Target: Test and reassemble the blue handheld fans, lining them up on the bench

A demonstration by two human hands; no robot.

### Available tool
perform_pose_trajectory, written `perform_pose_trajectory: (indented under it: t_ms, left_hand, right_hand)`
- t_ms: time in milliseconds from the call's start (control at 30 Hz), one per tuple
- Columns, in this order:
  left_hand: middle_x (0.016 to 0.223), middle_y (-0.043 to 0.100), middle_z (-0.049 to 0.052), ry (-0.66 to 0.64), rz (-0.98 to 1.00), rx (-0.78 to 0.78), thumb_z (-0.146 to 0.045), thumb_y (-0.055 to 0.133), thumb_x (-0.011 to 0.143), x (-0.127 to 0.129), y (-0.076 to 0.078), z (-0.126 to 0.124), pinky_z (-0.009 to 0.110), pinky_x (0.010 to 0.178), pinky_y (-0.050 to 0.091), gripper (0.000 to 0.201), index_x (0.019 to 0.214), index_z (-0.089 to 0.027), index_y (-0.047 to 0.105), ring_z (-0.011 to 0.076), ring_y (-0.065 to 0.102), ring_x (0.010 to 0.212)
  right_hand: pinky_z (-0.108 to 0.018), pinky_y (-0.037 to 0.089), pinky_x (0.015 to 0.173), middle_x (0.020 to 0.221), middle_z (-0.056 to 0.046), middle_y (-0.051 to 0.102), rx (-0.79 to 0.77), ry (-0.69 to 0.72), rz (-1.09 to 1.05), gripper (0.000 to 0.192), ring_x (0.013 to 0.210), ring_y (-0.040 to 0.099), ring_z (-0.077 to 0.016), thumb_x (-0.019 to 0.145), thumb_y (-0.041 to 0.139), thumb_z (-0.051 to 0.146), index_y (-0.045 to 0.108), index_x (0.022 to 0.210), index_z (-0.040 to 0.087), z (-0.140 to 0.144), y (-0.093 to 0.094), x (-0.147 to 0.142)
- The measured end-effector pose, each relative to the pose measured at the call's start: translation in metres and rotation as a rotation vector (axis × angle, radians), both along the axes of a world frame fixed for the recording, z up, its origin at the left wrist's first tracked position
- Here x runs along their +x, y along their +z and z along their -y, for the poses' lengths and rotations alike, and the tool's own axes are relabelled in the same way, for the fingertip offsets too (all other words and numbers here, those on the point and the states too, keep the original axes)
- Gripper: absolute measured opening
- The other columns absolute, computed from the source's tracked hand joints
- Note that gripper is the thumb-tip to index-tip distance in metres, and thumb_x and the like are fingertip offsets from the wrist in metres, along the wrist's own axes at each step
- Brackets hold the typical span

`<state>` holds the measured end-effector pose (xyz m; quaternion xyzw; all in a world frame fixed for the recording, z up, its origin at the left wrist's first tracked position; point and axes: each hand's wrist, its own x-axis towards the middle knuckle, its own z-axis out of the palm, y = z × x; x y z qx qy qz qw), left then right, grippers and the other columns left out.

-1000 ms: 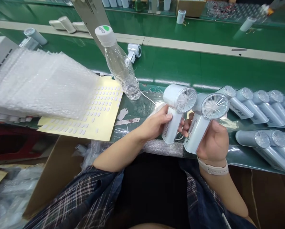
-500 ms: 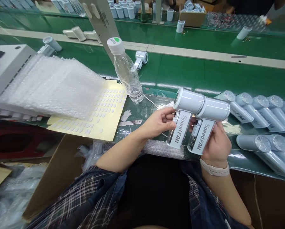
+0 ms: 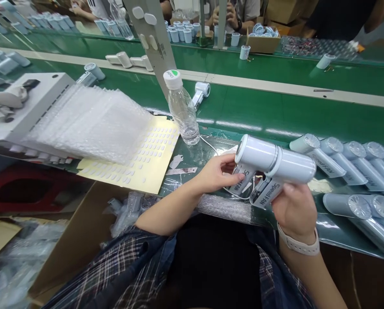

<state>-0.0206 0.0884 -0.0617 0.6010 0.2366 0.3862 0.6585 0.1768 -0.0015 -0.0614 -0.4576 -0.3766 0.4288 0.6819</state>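
Two pale blue handheld fans are held side by side above the near table edge (image 3: 340,238). The left fan (image 3: 254,156) is gripped at its handle by the left hand (image 3: 219,174); the right fan (image 3: 291,167), lettered "Speed FAN", is clasped by the right hand (image 3: 294,210). More fans (image 3: 349,165) bearing the same lettering are laid in rows just to the right.

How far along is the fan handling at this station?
Done: unclear, no finished pile is distinguishable. In hand: left hand and right hand each grip a white fan, left fan and right fan, held side by side. Left: rows of fans lie beside them; bubble bags stacked.
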Motion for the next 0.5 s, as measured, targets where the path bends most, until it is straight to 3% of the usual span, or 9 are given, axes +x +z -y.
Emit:
perform_pose_trajectory:
  t_ms: [100, 167, 267, 500]
  left_hand:
    - [0.118, 0.081, 0.012, 0.060, -0.041, 0.306, -0.043, 0.085, 0.083, -0.002, -0.002, -0.004, 0.050, 0.112, 0.054, 0.035, 0.109, -0.020, 0.081, 0.0328, 0.073, 0.121]
    - [0.130, 0.078, 0.009, 0.070, -0.045, 0.502, -0.042, 0.078, 0.091, -0.001, -0.005, -0.007, 0.056, 0.126, 0.040, 0.029, 0.116, -0.027, 0.081, 0.0323, 0.065, 0.138]
    - [0.133, 0.077, 0.006, 0.099, -0.040, 0.704, -0.039, 0.068, 0.100, -0.001, -0.006, -0.008, 0.057, 0.129, 0.036, 0.025, 0.122, -0.032, 0.079, 0.0278, 0.064, 0.140]
    - [0.130, 0.079, 0.005, 0.162, -0.056, 0.924, -0.028, 0.068, 0.101, 0.001, -0.007, -0.007, 0.054, 0.129, 0.039, 0.028, 0.128, -0.033, 0.075, 0.0242, 0.067, 0.136]
  right_hand:
    - [-0.057, 0.051, 0.117, 0.134, -0.007, 0.075, 0.112, 0.110, 0.270, 0.059, 0.133, 0.066, -0.0353, 0.075, 0.091, 0.020, 0.068, 0.128, 0.031, 0.006, 0.009, 0.003]
    - [-0.061, 0.042, 0.124, 0.139, -0.008, 0.073, 0.219, 0.184, 0.371, 0.059, 0.140, 0.061, -0.0362, 0.076, 0.090, 0.019, 0.067, 0.129, 0.033, 0.007, 0.014, 0.005]
    - [-0.066, 0.035, 0.127, 0.139, -0.006, 0.074, 0.356, 0.201, 0.459, 0.051, 0.142, 0.059, -0.0362, 0.081, 0.087, 0.026, 0.067, 0.127, 0.034, 0.003, 0.018, 0.007]
    - [-0.065, 0.042, 0.122, 0.140, -0.004, 0.074, 0.440, 0.205, 0.469, 0.050, 0.135, 0.066, -0.0326, 0.088, 0.082, 0.026, 0.065, 0.134, 0.035, 0.003, 0.010, 0.008]
